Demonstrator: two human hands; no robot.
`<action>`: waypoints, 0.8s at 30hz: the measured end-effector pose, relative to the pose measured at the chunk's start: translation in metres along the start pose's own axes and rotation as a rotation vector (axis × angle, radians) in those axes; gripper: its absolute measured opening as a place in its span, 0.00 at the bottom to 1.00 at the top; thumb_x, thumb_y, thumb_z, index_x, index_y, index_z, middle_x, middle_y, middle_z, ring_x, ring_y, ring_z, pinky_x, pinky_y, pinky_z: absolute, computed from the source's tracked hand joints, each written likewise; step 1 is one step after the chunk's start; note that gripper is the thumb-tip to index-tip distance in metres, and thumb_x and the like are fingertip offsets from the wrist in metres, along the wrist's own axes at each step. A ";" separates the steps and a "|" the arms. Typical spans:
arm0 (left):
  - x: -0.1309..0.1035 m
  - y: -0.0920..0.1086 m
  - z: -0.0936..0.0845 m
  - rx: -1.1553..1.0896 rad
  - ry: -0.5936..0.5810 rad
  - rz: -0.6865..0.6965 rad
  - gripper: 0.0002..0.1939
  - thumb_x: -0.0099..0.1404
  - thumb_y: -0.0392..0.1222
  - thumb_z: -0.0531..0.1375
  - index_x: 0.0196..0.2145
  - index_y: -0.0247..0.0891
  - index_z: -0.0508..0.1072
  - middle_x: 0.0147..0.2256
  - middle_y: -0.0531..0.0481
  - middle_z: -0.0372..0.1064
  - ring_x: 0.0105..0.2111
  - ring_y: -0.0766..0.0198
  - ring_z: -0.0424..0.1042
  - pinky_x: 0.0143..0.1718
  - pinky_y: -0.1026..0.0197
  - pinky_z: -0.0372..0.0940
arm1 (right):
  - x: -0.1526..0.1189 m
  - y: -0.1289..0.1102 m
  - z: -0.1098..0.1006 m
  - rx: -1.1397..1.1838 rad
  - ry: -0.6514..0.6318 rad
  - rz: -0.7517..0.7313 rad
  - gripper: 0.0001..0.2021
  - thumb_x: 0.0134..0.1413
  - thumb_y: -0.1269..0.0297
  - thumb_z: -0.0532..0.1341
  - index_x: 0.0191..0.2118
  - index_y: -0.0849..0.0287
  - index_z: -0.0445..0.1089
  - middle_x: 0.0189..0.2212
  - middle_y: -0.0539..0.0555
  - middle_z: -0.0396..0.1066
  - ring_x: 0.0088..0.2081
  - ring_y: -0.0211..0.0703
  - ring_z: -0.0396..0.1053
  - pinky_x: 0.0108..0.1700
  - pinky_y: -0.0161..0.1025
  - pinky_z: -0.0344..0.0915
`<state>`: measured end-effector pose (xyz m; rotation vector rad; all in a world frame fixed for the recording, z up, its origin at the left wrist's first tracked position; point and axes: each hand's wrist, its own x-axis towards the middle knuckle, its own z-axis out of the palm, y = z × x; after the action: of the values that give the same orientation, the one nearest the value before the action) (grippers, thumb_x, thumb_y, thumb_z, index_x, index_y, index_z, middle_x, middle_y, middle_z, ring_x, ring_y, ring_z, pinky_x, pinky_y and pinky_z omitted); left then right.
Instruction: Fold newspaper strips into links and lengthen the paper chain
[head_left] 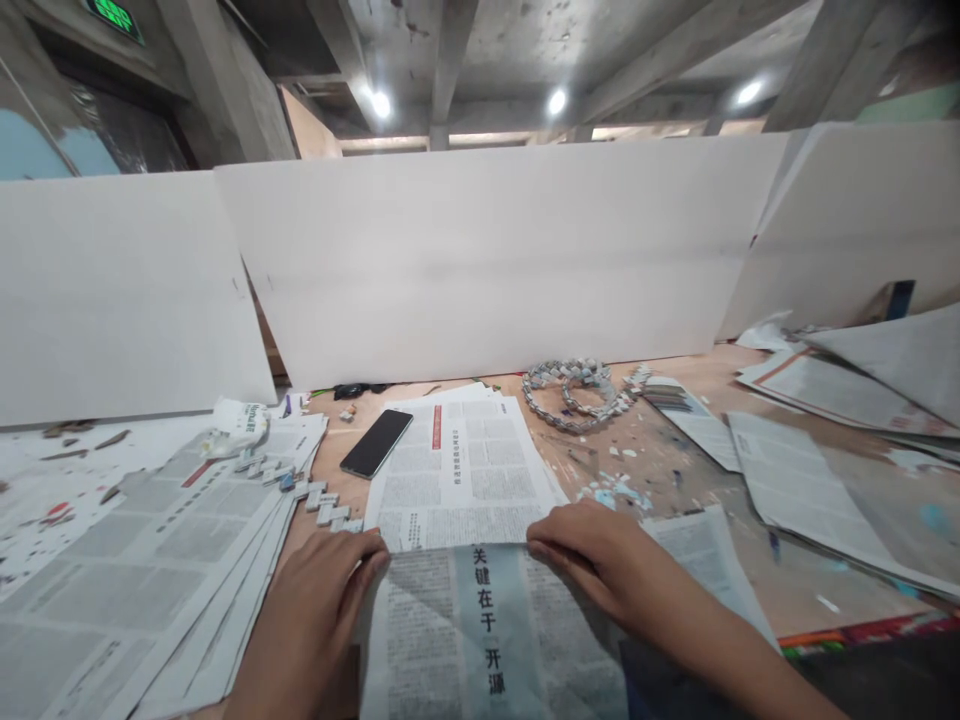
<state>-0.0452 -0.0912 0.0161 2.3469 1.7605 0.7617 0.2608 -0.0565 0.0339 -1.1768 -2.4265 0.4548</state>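
A newspaper sheet (491,630) with a blue-grey band and large black characters hangs between my hands at the bottom middle. My left hand (330,575) pinches its upper left corner, and my right hand (589,560) grips the upper right one. The top edge runs nearly straight between them; the lower part leaves the view. Behind it, more newspaper pages (480,450) lie on the table, with a black phone (377,443) resting at their left edge. A folded-paper chain (322,503) ends close to my left hand.
White boards (487,260) stand along the table's back edge. Coiled woven paper rings (570,392) lie in front of them. Newspaper stacks (142,560) cover the left side, with a crumpled white packet (238,425) on top. Other folded papers (817,480) spread over the paint-stained table (622,460) at right.
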 end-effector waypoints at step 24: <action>0.026 0.038 -0.002 -0.041 -0.255 -0.075 0.07 0.66 0.40 0.53 0.34 0.42 0.72 0.34 0.52 0.73 0.37 0.58 0.72 0.38 0.58 0.63 | -0.011 0.015 -0.005 -0.021 0.051 -0.020 0.11 0.66 0.68 0.53 0.37 0.57 0.73 0.32 0.53 0.75 0.36 0.44 0.70 0.42 0.40 0.61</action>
<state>-0.0073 -0.0799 0.0404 2.2220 1.6960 0.4591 0.2793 -0.0558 0.0293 -1.1571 -2.4026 0.3896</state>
